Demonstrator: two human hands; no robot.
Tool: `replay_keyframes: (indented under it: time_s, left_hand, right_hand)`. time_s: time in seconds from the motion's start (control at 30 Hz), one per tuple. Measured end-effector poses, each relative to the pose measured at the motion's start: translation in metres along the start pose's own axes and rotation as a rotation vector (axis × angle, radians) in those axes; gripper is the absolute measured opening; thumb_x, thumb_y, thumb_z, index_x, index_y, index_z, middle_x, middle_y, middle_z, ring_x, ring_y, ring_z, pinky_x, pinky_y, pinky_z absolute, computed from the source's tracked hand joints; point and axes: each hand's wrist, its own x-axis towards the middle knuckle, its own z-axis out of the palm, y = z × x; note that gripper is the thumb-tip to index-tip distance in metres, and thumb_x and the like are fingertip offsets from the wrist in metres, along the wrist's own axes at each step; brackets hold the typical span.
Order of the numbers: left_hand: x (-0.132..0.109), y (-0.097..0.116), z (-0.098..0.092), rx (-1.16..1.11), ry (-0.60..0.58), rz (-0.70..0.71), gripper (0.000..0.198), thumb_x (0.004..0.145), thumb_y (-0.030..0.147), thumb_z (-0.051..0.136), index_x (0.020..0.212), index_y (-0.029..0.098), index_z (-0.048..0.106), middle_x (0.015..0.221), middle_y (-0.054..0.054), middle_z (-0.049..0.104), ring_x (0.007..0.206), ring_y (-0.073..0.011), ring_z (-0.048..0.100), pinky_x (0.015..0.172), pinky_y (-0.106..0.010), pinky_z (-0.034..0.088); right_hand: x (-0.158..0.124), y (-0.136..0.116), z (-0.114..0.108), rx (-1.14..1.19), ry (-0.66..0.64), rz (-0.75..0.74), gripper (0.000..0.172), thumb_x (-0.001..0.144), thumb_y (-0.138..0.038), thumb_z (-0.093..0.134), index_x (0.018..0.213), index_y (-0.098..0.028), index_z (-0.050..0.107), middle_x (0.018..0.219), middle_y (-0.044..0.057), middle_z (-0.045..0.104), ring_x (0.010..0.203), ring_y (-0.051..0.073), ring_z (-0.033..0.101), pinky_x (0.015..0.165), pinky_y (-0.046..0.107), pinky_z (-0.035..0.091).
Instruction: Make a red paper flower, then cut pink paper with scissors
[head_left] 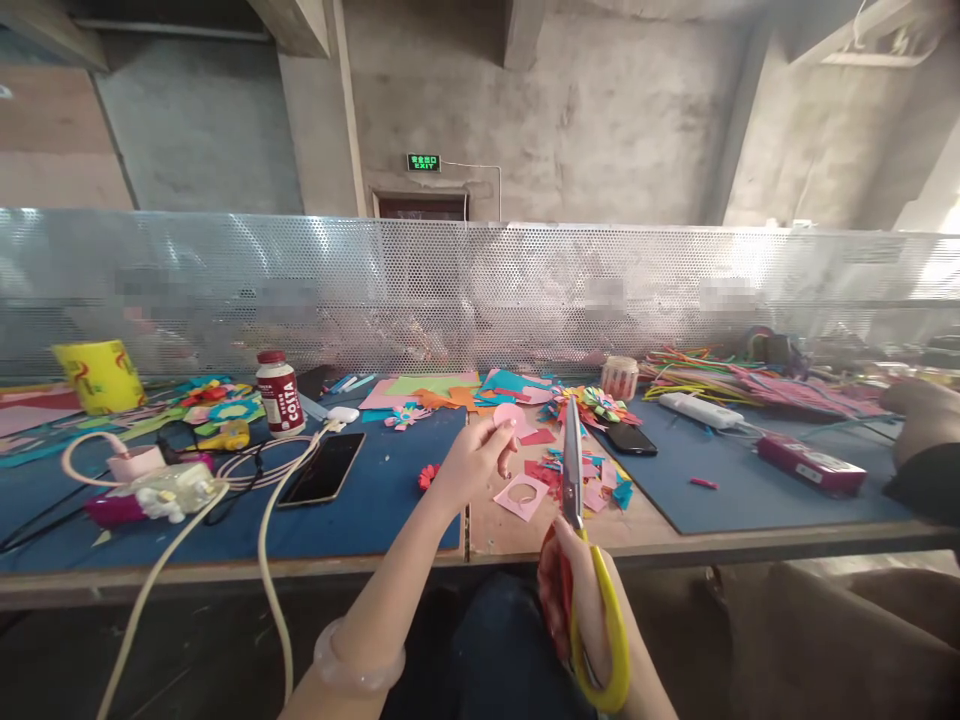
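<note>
Between the thumb and fingers of my left hand (480,452) is a small pink paper circle (507,415), held up over the table. My right hand (574,590) grips a pair of scissors (573,470) with yellow and red handles, blades together and pointing up and away. Below my left hand lies a pink paper square with a round hole (520,496). Colourful paper scraps (592,480) are heaped beyond the scissors. A small red paper flower (428,477) rests left of my left wrist.
On the left are a Costa bottle (281,395), a large phone (324,470), cables and a yellow tape roll (99,378). To the right are a black phone (630,438), a white power strip (701,411) and a purple box (810,463). Another person's arm (930,430) is at far right.
</note>
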Motion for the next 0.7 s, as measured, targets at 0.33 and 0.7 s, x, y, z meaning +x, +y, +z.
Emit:
replay_keyframes:
  time_s: [0.33,0.7]
  left_hand:
    - [-0.025,0.024,0.017,-0.163,0.182,0.04,0.036,0.087,0.043,0.044,0.063,0.017,0.048,0.05,0.005,0.041,0.045,-0.0076,0.041,0.047,-0.02,0.037]
    - [-0.031,0.032,0.038,-0.134,0.304,0.14,0.037,0.09,0.044,0.037,0.062,0.019,0.036,0.052,0.005,0.037,0.047,-0.0078,0.036,0.045,-0.02,0.031]
  right_hand:
    - [-0.011,0.006,0.001,-0.062,-0.025,-0.247,0.049,0.075,-0.062,0.046,0.087,-0.016,0.056,0.066,-0.001,0.058,0.037,0.006,0.037,0.036,0.02,0.03]
    - [-0.004,0.015,0.014,-0.232,0.156,-0.39,0.044,0.081,-0.06,0.04,0.064,-0.02,0.05,0.041,-0.005,0.04,0.046,0.013,0.045,0.047,0.022,0.038]
